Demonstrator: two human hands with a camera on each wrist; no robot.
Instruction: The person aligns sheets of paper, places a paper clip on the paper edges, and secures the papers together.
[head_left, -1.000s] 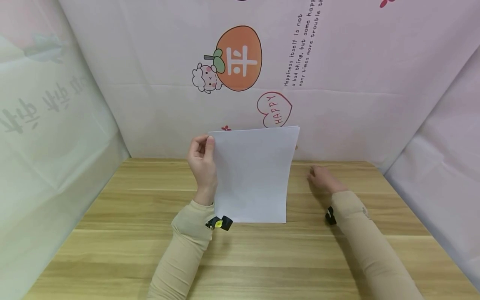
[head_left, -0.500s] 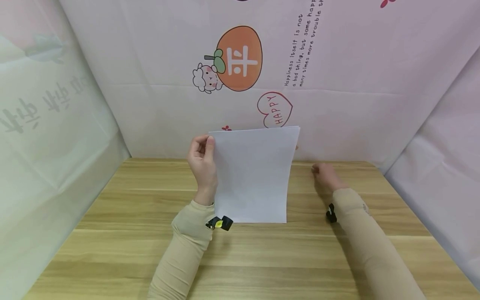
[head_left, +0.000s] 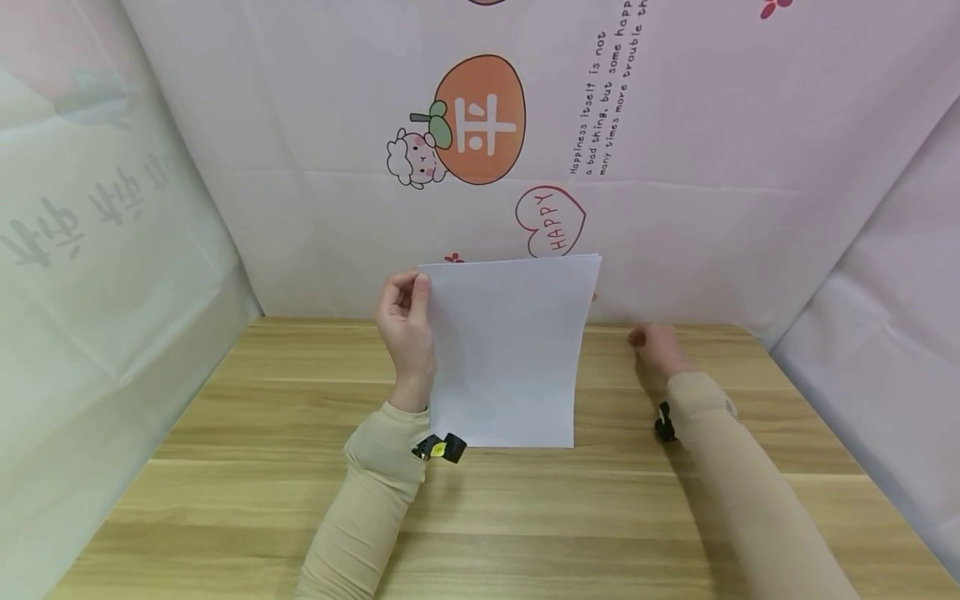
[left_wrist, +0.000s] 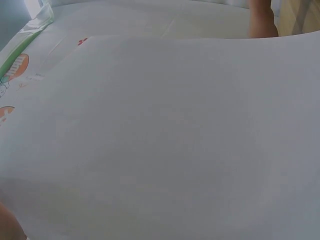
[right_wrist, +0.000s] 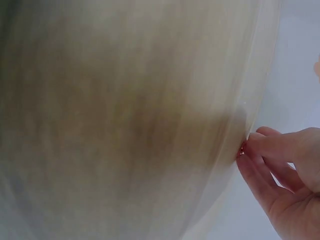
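Upright in the head view stands a small stack of white paper sheets (head_left: pixel 502 358), with doubled edges at its top right corner. My left hand (head_left: pixel 407 333) pinches the stack near its upper left corner, thumb in front. The paper (left_wrist: pixel 165 135) fills most of the left wrist view. To the right of the paper, my right hand (head_left: pixel 660 346) is low over the back of the table, fingers bent. In the right wrist view the thumb and fingertips of the right hand (right_wrist: pixel 290 170) pinch a tiny reddish, shiny thing (right_wrist: pixel 242 149), too small to identify.
The wooden table (head_left: pixel 525 525) runs back to a printed white cloth (head_left: pixel 330 208), with more cloth at both sides. Dark wrist devices sit on the left sleeve (head_left: pixel 375 500) and the right sleeve (head_left: pixel 750 492).
My right hand has shifted a little to the right and toward the back of the table. The left hand and the paper stay in place.
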